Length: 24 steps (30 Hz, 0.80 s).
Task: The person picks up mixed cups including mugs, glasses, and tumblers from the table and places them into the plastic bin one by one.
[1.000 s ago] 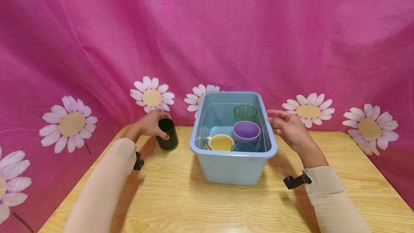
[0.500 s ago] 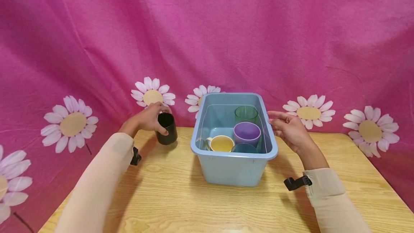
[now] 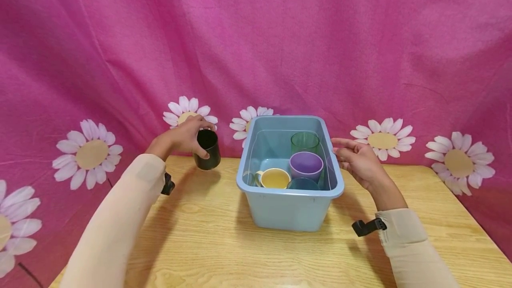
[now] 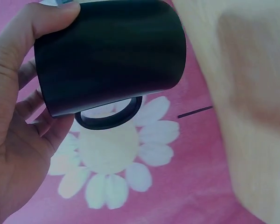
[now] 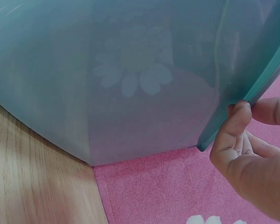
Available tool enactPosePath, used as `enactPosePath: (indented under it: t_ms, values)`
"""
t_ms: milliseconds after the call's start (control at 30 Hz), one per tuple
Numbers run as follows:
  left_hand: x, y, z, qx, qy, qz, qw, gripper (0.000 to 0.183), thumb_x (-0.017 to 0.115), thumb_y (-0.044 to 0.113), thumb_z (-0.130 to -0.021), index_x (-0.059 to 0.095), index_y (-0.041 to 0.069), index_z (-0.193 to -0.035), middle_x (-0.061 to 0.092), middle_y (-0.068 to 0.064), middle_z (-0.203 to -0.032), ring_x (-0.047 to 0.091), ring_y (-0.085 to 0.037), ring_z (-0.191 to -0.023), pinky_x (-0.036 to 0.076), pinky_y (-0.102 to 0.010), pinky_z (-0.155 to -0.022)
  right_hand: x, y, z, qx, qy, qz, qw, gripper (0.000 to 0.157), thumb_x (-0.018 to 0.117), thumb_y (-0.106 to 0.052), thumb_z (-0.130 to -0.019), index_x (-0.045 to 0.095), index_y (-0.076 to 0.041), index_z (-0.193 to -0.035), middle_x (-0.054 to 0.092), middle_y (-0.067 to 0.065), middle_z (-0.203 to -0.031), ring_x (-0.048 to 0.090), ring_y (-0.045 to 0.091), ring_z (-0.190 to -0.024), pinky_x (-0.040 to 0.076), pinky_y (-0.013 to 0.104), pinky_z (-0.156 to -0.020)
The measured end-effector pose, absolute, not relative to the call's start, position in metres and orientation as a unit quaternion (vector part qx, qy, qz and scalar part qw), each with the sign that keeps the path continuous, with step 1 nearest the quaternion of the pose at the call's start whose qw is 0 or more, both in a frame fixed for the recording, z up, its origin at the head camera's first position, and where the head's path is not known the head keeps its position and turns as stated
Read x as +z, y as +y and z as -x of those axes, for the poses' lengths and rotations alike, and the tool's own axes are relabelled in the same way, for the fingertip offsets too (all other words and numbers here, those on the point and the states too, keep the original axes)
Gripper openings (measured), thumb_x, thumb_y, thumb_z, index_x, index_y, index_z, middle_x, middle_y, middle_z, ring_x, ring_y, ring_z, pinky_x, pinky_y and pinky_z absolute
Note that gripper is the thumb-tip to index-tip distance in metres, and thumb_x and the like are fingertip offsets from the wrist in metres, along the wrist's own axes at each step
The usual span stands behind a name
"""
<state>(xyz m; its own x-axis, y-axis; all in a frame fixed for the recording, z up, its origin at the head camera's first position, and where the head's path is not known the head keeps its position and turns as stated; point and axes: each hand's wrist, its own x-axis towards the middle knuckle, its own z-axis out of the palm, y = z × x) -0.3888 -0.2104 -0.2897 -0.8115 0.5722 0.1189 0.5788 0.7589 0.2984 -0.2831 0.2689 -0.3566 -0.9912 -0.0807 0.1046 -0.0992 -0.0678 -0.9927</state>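
My left hand (image 3: 185, 138) grips a black mug (image 3: 212, 157) by its rim end, thumb on one side and fingers on the other. The mug hangs a little above the table, left of a blue plastic bin (image 3: 289, 210). Its handle (image 4: 109, 122) shows in the left wrist view, free of the fingers. My right hand (image 3: 359, 163) holds the bin's right rim with its fingertips. Inside the bin stand a yellow mug (image 3: 275, 178), a purple cup (image 3: 306, 173), a green glass (image 3: 305, 140) and a dark blue-tinted one (image 3: 302, 184), its lower part hidden by the front wall.
The bin stands on a light wooden table (image 3: 200, 243). Behind and beside the table hangs a pink cloth (image 3: 256, 48) with large daisies, close to the bin's far end. Each wrist carries a black camera strap.
My left hand has raised the black mug off the table, upward and slightly away. The right hand stays at the bin's rim, and the bin has not moved.
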Motion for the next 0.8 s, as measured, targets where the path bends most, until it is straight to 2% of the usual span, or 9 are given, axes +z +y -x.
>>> enactPosePath:
  t_ms: [267,500,800]
  values:
    - [-0.262,-0.204,0.387,-0.150,-0.939,0.309,0.013,0.075,0.093,0.021,-0.064,0.065,0.009,-0.132,0.053,-0.014,-0.126,0.043,-0.033,-0.120,0.048,-0.050,-0.093,-0.357,0.269,0.284,0.724,-0.687,-0.070,0.008,0.053,0.060,-0.007,-0.103,0.040,0.012,-0.148,0.072,-0.001,-0.100,0.068,0.012,-0.084,0.059,0.022,-0.077]
    - [-0.238,-0.197,0.385,-0.127,-0.936,0.327,0.030,0.066,0.094,0.019,-0.063,0.069,0.009,-0.123,0.056,-0.014,-0.118,0.044,-0.033,-0.115,0.050,-0.050,-0.090,-0.355,0.268,0.282,0.721,-0.690,-0.064,0.008,0.052,0.060,-0.007,-0.103,0.041,0.012,-0.148,0.072,0.000,-0.100,0.067,0.011,-0.083,0.058,0.022,-0.077]
    - [-0.213,-0.187,0.381,-0.100,-0.938,0.331,0.034,0.068,0.094,0.021,-0.065,0.067,0.010,-0.127,0.056,-0.012,-0.118,0.042,-0.031,-0.114,0.049,-0.048,-0.088,-0.357,0.268,0.282,0.722,-0.689,-0.064,0.009,0.052,0.057,-0.005,-0.103,0.040,0.013,-0.148,0.072,-0.001,-0.099,0.067,0.010,-0.082,0.058,0.021,-0.076]
